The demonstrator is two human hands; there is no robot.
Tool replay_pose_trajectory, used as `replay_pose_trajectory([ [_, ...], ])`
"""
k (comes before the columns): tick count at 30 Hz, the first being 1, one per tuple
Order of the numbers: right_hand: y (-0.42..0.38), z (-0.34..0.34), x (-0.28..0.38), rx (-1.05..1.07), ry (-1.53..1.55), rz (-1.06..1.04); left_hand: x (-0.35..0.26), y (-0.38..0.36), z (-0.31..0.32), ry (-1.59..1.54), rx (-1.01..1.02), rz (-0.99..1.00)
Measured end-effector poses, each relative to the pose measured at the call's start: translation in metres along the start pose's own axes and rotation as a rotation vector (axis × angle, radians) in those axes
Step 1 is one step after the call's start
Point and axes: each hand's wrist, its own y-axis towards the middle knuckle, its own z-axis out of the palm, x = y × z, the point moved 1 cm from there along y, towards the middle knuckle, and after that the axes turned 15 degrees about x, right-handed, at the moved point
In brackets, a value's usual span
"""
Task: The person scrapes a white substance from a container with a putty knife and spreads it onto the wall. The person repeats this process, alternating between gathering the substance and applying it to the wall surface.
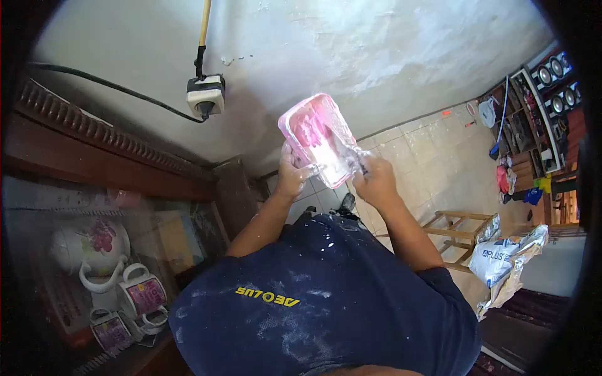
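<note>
A pink rectangular tub (310,128) smeared with white paste is held up in front of my chest, its open side facing me. My left hand (292,175) grips the tub's left side, with white paste on the fingers. At the lower right edge, my right hand (374,177) is closed, its fingers coated in paste and reaching to the tub's inside. Whether it also holds a tool there is too smeared to tell. White paste lies in the lower part of the tub.
A patchy wall (401,56) stands ahead, with a socket box (205,95) and cable. Left is a glass cabinet with mugs (143,293). At right are a wooden stool (461,229), an opened sack (495,260) and a shelf with speakers (544,75). Tiled floor (407,169) lies beyond.
</note>
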Motion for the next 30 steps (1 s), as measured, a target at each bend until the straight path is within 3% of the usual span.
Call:
replay_pose_trajectory([
  [1,0.001,0.002,-0.001,-0.008,0.204,-0.069,0.0,-0.002,0.0,0.044,0.018,-0.026],
  [5,0.001,-0.007,-0.001,-0.071,0.36,0.013,-0.002,-0.003,0.005,0.027,0.007,-0.048],
  [8,-0.002,-0.004,0.004,0.127,-0.029,0.067,-0.009,-0.006,0.013,-0.039,-0.022,-0.04],
  [9,0.0,-0.004,0.005,0.119,-0.031,0.065,-0.006,-0.006,0.008,0.0,-0.026,-0.04],
  [11,-0.001,-0.004,0.005,-0.029,0.392,0.034,-0.002,-0.009,-0.003,0.049,-0.034,-0.076],
  [12,0.0,-0.005,0.001,-0.028,0.393,0.039,-0.005,-0.009,0.001,-0.03,-0.046,-0.061],
  [14,-0.004,-0.006,-0.015,-0.181,0.998,0.422,-0.005,-0.009,0.001,0.112,-0.035,0.013],
  [15,-0.005,-0.016,-0.011,-0.156,1.072,0.485,-0.007,-0.008,0.0,0.113,-0.037,0.018],
  [16,-0.008,-0.013,-0.017,-0.155,1.072,0.481,-0.008,-0.009,-0.001,0.067,-0.068,-0.022],
  [18,-0.014,0.002,-0.032,-0.206,1.633,0.284,-0.011,-0.01,-0.002,0.02,-0.1,-0.06],
  [19,-0.018,0.006,-0.035,-0.185,1.723,0.348,-0.012,-0.01,-0.002,0.017,-0.118,-0.086],
  [22,-0.029,0.03,-0.044,-0.143,1.753,0.45,-0.009,-0.012,-0.011,0.04,-0.188,-0.148],
  [24,-0.042,0.042,-0.058,0.023,1.519,0.602,-0.007,-0.01,-0.015,0.082,-0.175,-0.163],
  [25,-0.049,0.064,-0.086,0.022,1.566,0.618,0.005,-0.01,-0.032,0.093,-0.131,-0.118],
  [26,-0.05,0.063,-0.089,0.062,1.377,0.64,0.009,-0.007,-0.031,0.119,-0.136,-0.05],
  [27,-0.039,0.028,-0.053,0.142,1.56,0.599,0.005,-0.004,-0.024,0.132,-0.159,-0.067],
  [28,-0.043,0.028,-0.064,0.201,1.842,0.528,0.001,-0.004,-0.017,0.143,-0.185,-0.088],
  [30,-0.039,0.025,-0.084,0.354,1.731,0.514,0.006,-0.001,-0.021,0.131,-0.188,-0.102],
])
